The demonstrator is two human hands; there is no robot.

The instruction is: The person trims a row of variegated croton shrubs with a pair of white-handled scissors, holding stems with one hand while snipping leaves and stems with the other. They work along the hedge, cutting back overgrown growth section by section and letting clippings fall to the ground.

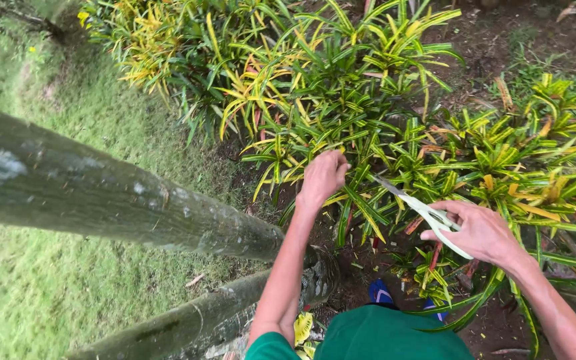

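Seen from above, a person in a green shirt (385, 333) bends over a bed of croton shrubs (361, 113) with long, narrow leaves striped green, yellow and red.

The left hand (323, 177) is clenched around a bunch of leaves or a stem low in the shrub. It seems to gather the foliage aside and hold it taut, so the blades can reach it.

The right hand (480, 232) grasps white-handled shears (421, 212), fingers through and around the handles. The blades look shut or nearly so and point up and left toward the left hand. Their tip lies among the leaves just beside that hand, with a small gap between.

Bare dark soil (495, 40) shows behind the plants and under them. A blue shoe (380, 292) peeks out below the shirt, near the stems.

To the left, two thick grey-green trunks (101, 193) slant across a lawn (68, 120), well apart from the hands.
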